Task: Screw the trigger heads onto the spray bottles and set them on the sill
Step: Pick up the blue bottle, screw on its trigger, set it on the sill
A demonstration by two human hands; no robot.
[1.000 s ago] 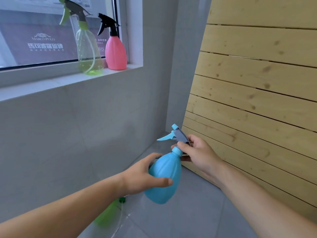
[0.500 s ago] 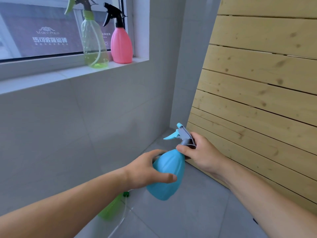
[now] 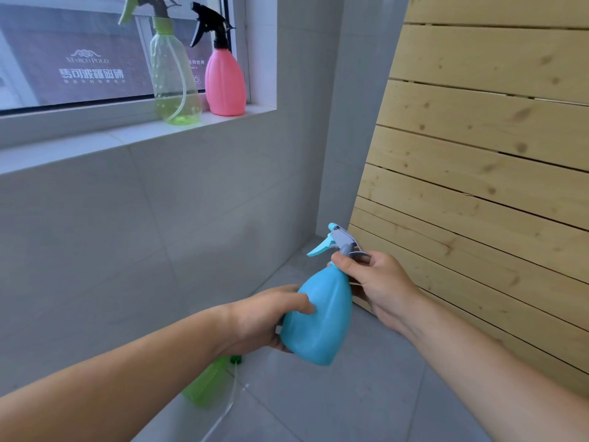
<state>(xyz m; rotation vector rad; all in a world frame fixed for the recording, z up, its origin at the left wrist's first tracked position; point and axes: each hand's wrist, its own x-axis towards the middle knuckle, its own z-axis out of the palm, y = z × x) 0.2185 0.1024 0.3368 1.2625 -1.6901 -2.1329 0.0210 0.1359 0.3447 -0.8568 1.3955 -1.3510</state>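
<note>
My left hand (image 3: pixel 264 317) grips the body of a blue spray bottle (image 3: pixel 318 317), held tilted above the floor. My right hand (image 3: pixel 376 282) is closed around its neck, just under the blue and grey trigger head (image 3: pixel 334 242), which sits on the bottle. On the white sill (image 3: pixel 95 145) stand a clear green bottle (image 3: pixel 173 81) with a green trigger and a pink bottle (image 3: pixel 224 81) with a black trigger. A green bottle (image 3: pixel 207 384) lies on the floor below my left forearm, a thin tube beside it; its top is partly hidden.
A slatted wooden panel (image 3: pixel 478 186) leans along the right side, close to my right hand. Grey tiled wall (image 3: pixel 159 234) runs under the sill and meets a corner behind the bottle. Grey floor tiles (image 3: pixel 350 403) lie below.
The view has shifted slightly, so the sill bottles sit lower and further right in frame. My right hand has slid round the neck, its thumb now across the front. The blue bottle stays in both hands.
</note>
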